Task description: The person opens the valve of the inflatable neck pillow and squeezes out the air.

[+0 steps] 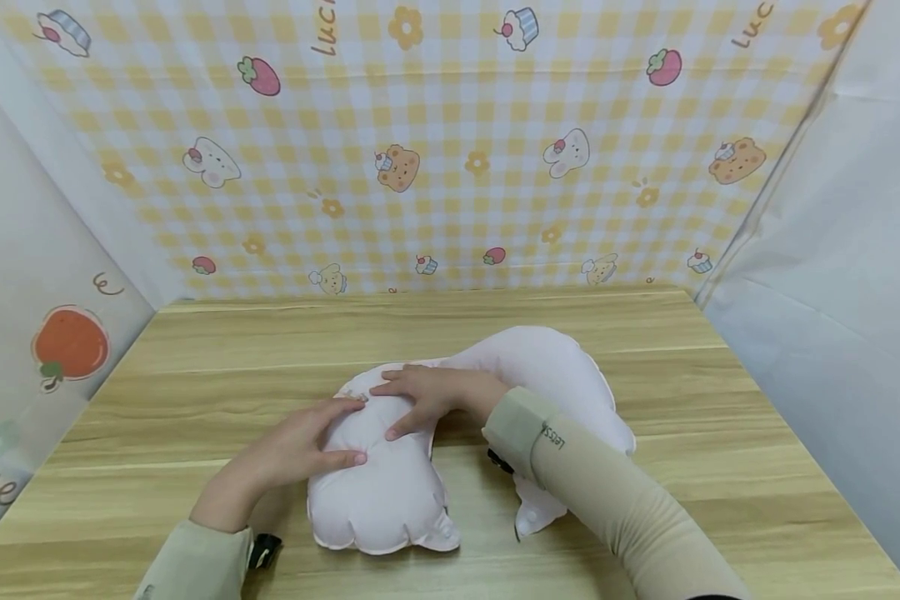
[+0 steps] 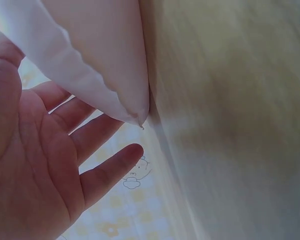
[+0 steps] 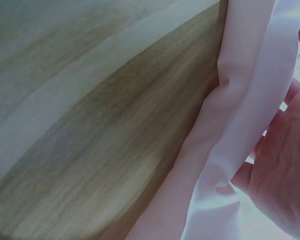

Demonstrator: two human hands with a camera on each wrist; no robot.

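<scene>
A pale pink, puffed-up U-shaped neck pillow [image 1: 386,492] lies on the wooden table, its two ends pointing toward me. My left hand [image 1: 292,450] rests at the outer left side of the pillow's left lobe, thumb and fingers spread over its top. Across the inner side of that same lobe reaches my right hand [image 1: 431,396], its fingers spread and lying on the surface. The left wrist view has the pillow's seamed edge [image 2: 105,55] beside loosely extended fingers. In the right wrist view, wrinkled pink fabric [image 3: 235,120] lies against the right hand's fingers. My right forearm covers part of the right lobe.
The wood-grain table [image 1: 727,467] extends around the pillow on all sides. Behind it stands a yellow checked cloth backdrop [image 1: 450,217] with cartoon prints. White sheets [image 1: 855,250] enclose the left and right sides. A black strap piece [image 1: 265,550] sits at the left cuff.
</scene>
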